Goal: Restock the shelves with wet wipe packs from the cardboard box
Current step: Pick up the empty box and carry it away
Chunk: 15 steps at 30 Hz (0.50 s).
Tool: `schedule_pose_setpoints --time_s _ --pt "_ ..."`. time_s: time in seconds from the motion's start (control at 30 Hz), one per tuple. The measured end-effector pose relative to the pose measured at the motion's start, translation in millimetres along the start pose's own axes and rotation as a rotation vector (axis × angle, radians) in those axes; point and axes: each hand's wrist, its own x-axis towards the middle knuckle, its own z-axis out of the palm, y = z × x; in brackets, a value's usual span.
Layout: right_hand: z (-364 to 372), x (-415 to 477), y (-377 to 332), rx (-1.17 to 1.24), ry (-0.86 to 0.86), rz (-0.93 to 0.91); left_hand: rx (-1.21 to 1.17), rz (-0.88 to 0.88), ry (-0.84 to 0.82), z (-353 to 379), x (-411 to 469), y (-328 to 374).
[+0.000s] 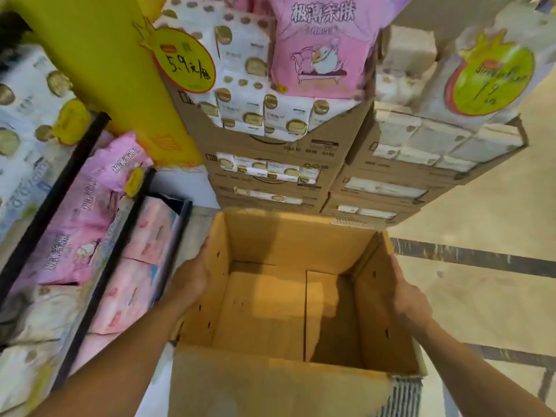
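Both hands on the cardboard box (pixel 264 311): left hand (pixel 192 278) flat against its outer left wall, right hand (pixel 412 299) flat against the right wall, fingers stretched out and pressing, not curled. Box sits open-topped between them, bare bottom flaps showing. Pink packs (pixel 84 212) lie on the black-framed shelves (pixel 102 281) at left.

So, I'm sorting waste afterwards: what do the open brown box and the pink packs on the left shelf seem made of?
Open brown box: matte corrugated cardboard, fluted edge visible at its near right corner. Pink packs: probably soft plastic film, slightly glossy, wrinkled; blur leaves it open.
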Motion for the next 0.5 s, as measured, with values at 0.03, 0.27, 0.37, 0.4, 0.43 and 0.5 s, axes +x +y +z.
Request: schedule_pose_setpoints --time_s 0.03,0.27,0.37,0.4,0.43,0.5 --pt "6.0 10.1 4.0 -0.009 -0.035 0.013 -0.046 -0.028 -0.029 8.9 8.9 1.6" --pt "78.8 78.9 23.3 -0.052 -0.157 0.088 0.022 -0.160 -0.090 68.0 93.1 -8.9" --pt "122.0 113.6 34.7 -0.036 -0.163 0.077 0.100 -0.136 -0.108 92.0 122.7 -14.3" --pt "133.7 124.9 35.3 -0.023 -0.164 0.079 0.151 -0.103 -0.112 100.0 133.0 -17.4" --pt "145.9 136.1 36.3 -0.017 -0.170 0.080 0.186 -0.069 -0.103 105.4 140.8 -16.4" --pt "167.1 156.6 35.5 -0.019 -0.173 0.084 0.181 -0.099 -0.095 122.3 164.0 -28.8"
